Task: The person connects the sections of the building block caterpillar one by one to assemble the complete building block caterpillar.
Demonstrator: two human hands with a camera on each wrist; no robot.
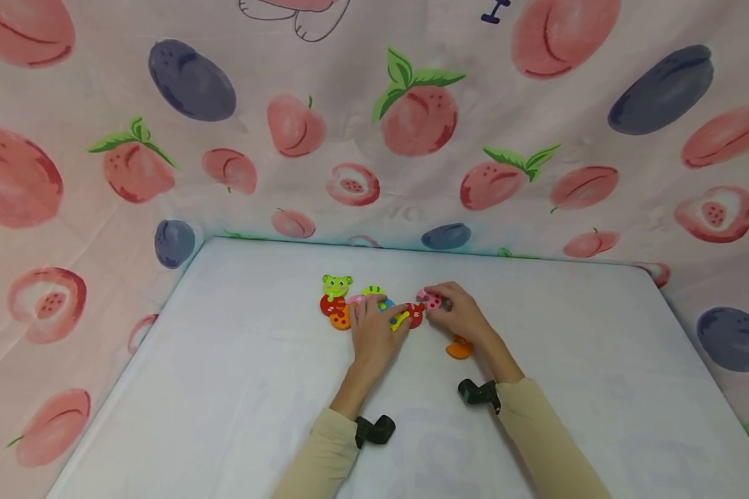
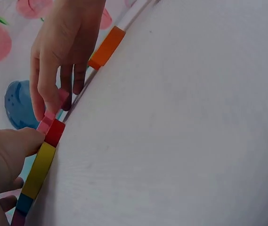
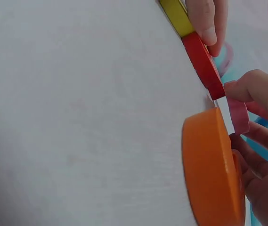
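Observation:
A row of flat, colourful caterpillar puzzle pieces (image 1: 340, 317) lies on the white table, with a green smiling head (image 1: 336, 285) at its left end. My left hand (image 1: 377, 336) rests spread over the middle of the row, its fingertips at the yellow piece (image 2: 38, 170) and the red piece (image 3: 203, 66) with a white letter. At the right end of the row, my right hand (image 1: 462, 315) pinches a pink dotted puzzle piece (image 1: 433, 299) between thumb and fingers, right beside the red piece. Below the right wrist lies a separate orange piece (image 1: 458, 348).
The white table (image 1: 237, 388) stretches out on both sides and in front of the hands. A fruit-printed cloth (image 1: 349, 125) rises behind its far edge and at the sides. Dark wrist cameras (image 1: 381, 430) sit at both sleeve cuffs.

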